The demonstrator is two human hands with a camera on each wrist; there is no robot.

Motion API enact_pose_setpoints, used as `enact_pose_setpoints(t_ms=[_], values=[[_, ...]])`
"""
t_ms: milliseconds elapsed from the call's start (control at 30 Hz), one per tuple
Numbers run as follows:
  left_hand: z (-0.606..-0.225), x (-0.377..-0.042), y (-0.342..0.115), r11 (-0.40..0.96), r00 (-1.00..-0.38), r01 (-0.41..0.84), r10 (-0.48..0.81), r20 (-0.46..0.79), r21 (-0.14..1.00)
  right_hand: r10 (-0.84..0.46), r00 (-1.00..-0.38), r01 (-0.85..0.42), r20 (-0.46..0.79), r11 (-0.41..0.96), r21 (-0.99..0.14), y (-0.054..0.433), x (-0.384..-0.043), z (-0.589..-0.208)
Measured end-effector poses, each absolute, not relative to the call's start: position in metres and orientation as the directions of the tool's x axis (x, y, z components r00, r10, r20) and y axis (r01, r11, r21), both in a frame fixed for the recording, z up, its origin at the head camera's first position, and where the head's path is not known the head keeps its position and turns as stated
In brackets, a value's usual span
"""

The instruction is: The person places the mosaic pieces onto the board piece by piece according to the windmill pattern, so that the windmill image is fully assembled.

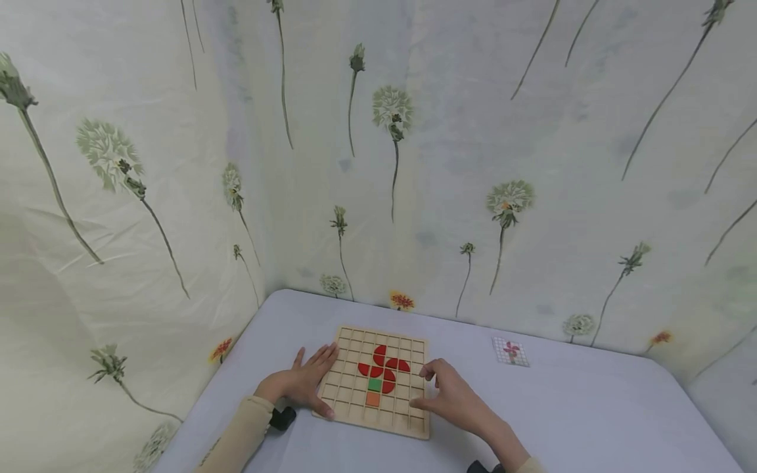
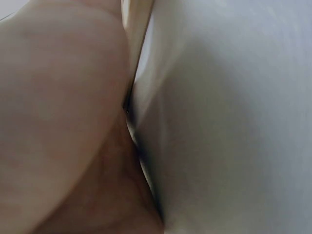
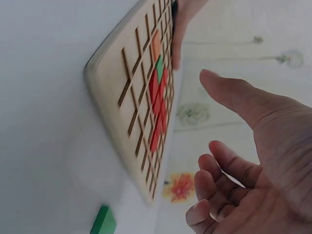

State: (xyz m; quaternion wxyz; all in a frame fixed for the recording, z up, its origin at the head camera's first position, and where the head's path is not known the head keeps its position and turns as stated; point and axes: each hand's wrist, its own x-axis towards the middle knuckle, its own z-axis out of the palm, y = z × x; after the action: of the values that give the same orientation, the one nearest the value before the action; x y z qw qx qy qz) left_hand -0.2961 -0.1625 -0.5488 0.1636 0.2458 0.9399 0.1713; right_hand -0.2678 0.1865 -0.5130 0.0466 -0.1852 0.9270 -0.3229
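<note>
A square wooden grid board (image 1: 355,338) lies on the table. Red rounded pieces (image 1: 388,381) form a pinwheel in its cells, with a green square (image 1: 375,385) and an orange square (image 1: 372,399) below them. Along the board's left edge rests my left hand (image 1: 304,381), fingers spread; its wrist view shows mostly blurred skin and the board's edge. Just over the right edge hovers my right hand (image 1: 452,397), thumb and fingers apart and loosely bent, nothing between them. A loose green block (image 3: 104,222) lies on the table in the right wrist view.
A small card (image 1: 511,351) printed with a grid and a pinwheel flower lies on the table to the right of the board. White cloth (image 1: 579,407) covers the table. A curtain with dandelion prints (image 1: 437,164) hangs behind and at the left.
</note>
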Motion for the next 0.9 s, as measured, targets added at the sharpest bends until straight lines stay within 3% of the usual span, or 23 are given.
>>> enact_pose_setpoints(t_ms=[500,900], values=[[-0.553,-0.298,-0.161,0.828,-0.833,0.394,0.505,-0.224,0.399,-0.211,-0.977,-0.162,-0.009,0.775,-0.612,0.255,-0.273,-0.532],[-0.554,-0.299,-0.163,0.817,-0.825,0.415,0.523,-0.213,0.400,-0.162,-0.985,-0.090,-0.066,0.792,-0.603,0.257,-0.276,-0.548]])
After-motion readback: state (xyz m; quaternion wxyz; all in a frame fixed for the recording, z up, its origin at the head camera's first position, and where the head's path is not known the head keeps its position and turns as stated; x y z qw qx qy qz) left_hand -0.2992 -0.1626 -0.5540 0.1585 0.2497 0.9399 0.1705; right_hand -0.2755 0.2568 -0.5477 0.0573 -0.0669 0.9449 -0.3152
